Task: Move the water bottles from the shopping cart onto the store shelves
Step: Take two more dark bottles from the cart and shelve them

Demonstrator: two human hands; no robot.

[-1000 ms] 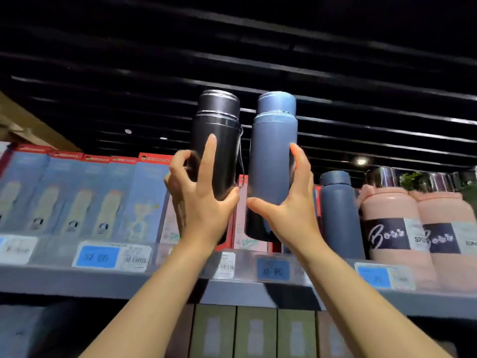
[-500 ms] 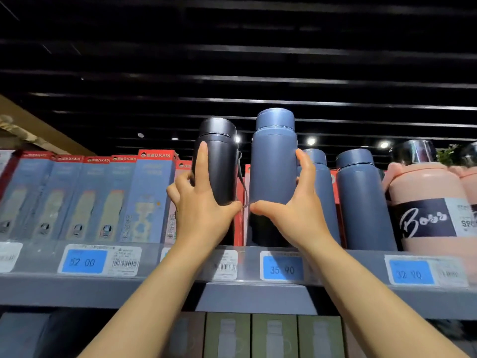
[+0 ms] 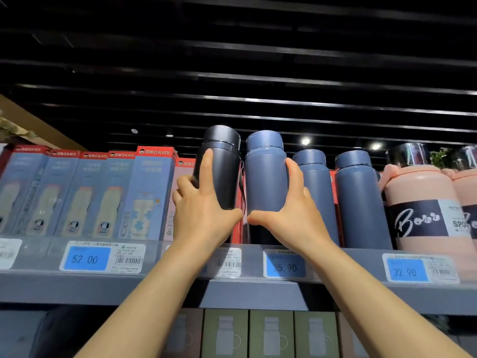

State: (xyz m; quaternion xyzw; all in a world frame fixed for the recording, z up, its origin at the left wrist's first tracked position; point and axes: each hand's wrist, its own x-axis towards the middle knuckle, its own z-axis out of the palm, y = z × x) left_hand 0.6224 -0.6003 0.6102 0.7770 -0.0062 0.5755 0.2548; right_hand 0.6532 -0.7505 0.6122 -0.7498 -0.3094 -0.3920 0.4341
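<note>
Matte black under the left hand (image 3: 204, 215), slate blue under the right hand (image 3: 291, 215): each hand is wrapped round its own flask, the left gripping the black bottle (image 3: 220, 171) with its index finger laid straight up the barrel and the other fingers curled behind, the right gripping the blue bottle (image 3: 265, 177) with its fingers round the far side. The two thumbs nearly meet low down between the bottles, which stand upright side by side with only a narrow slit between them, a thin dark strap hanging in it. Their bases are hidden behind the hands and the shelf lip, so whether they rest on the shelf (image 3: 255, 290) I cannot tell. To the left the black bottle sits close to a row of red-topped boxes (image 3: 152, 192), leaving little side room; to the right the blue bottle is just beside two more blue flasks (image 3: 361, 202), then pink jugs (image 3: 418, 208) with dark labels. Above the caps the space is open up to the dark slatted ceiling. Blue price tags (image 3: 86, 258) line the shelf's front edge, and green boxes (image 3: 271, 334) fill the tier below.
</note>
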